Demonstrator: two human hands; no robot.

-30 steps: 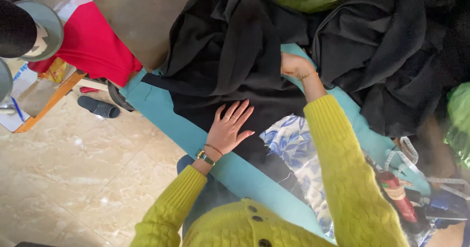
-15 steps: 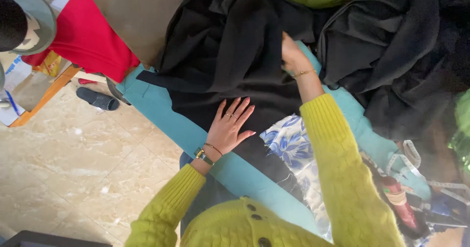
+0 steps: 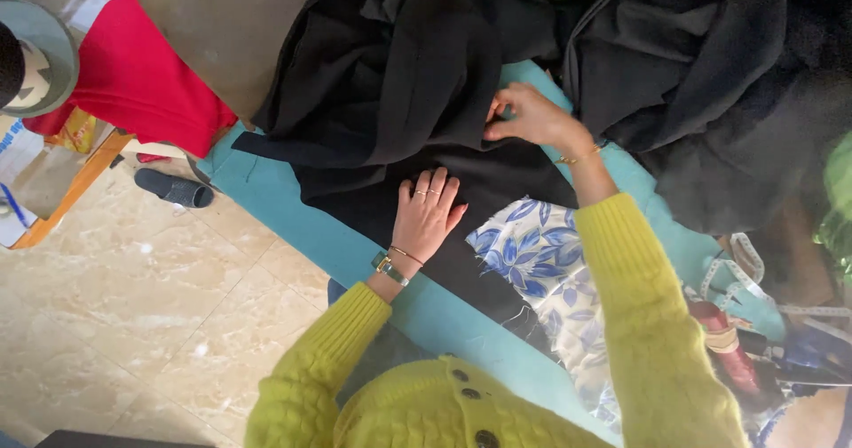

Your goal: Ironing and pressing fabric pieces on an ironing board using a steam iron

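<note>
- Starting at the far left, a grey-green round object (image 3: 40, 53) sits at the frame edge, with a red cloth (image 3: 138, 84) beside it and a dark slipper (image 3: 173, 188) on the pale marble floor (image 3: 115, 324) below.
- A teal-covered table (image 3: 284, 213) runs diagonally from the upper left down to the right, and the black fabric (image 3: 417, 84) lies heaped and spread across it.
- The left hand (image 3: 428, 213) rests flat on the black fabric, palm down, fingers straight and together, gripping nothing; it wears rings, a bracelet and a wristwatch (image 3: 389, 269) above a yellow-green knitted sleeve (image 3: 328, 359).
- A blue-and-white floral cloth (image 3: 541, 261) lies on the table just beside that hand, between the two arms.
- The right hand (image 3: 531, 117) is further up the table, its fingers pinched closed on a fold of the black fabric near the heap's edge.
- To the right, more black cloth is piled up, and a white measuring tape (image 3: 741, 266) and a dark red bottle-like object (image 3: 728, 346) lie near the table's right end.
</note>
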